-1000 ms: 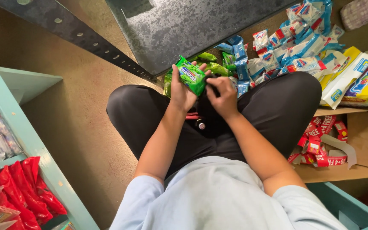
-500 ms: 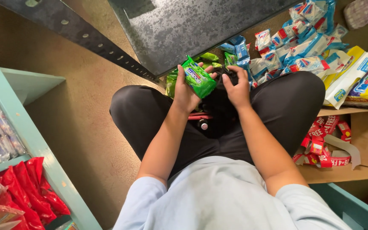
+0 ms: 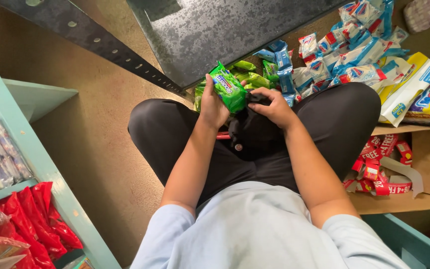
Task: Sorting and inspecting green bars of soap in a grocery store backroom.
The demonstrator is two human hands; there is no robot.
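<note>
1. Nearest the camera, a pale blue shirt [image 3: 265, 229] and black trousers [image 3: 175, 129] of a cross-legged sitter are seen, with both forearms stretched forward over the lap.
2. A green snack packet [image 3: 228, 87] is held upright in the left hand [image 3: 212, 105], the fingers curled shut around its lower half.
3. The right hand [image 3: 274, 105] is rested just beside it, its fingers bent closed on a small dark item [image 3: 256, 97] at the packet's edge; what that item is cannot be told.
4. The step in hand is judged to be the sorting or gathering of green packets: one is lifted, while further green packets [image 3: 247, 77] lie on the floor [image 3: 95, 124] just beyond the hands.
5. A firm hold on the lifted packet and a free right hand would be called for by the next move.
6. Farther off, blue and white packets [image 3: 334, 60] are heaped to the right, red packets [image 3: 379, 164] lie on a low shelf [image 3: 404, 201], and a dark metal sheet [image 3: 215, 30] leans above.
</note>
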